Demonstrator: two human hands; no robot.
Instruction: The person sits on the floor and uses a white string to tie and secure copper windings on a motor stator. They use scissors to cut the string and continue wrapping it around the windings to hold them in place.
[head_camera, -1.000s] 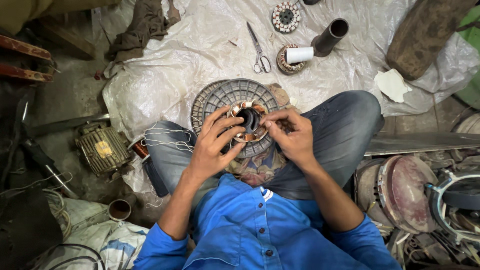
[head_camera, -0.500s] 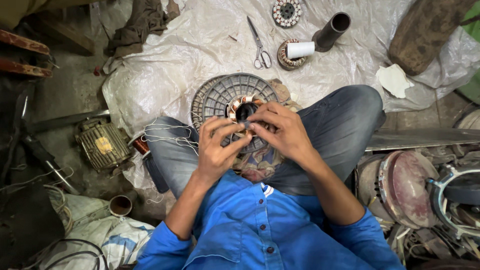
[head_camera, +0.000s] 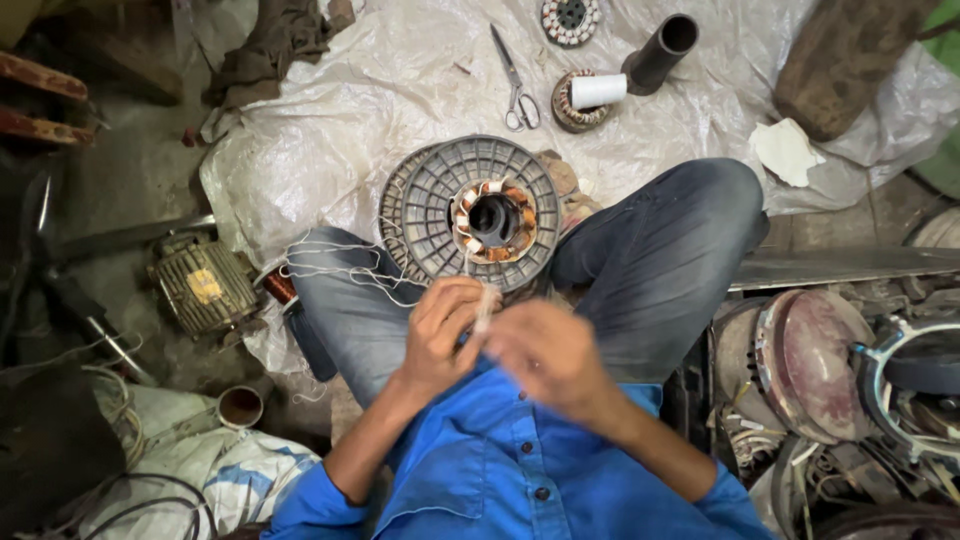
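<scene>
White thread (head_camera: 484, 306) is pinched between my left hand (head_camera: 440, 330) and my blurred right hand (head_camera: 545, 355), both closed on it above my lap. Ahead, the stator (head_camera: 493, 220) sits in a grey ribbed disc (head_camera: 430, 200) between my knees; scissors (head_camera: 515, 85) lie beyond on plastic sheeting (head_camera: 380, 90).
</scene>
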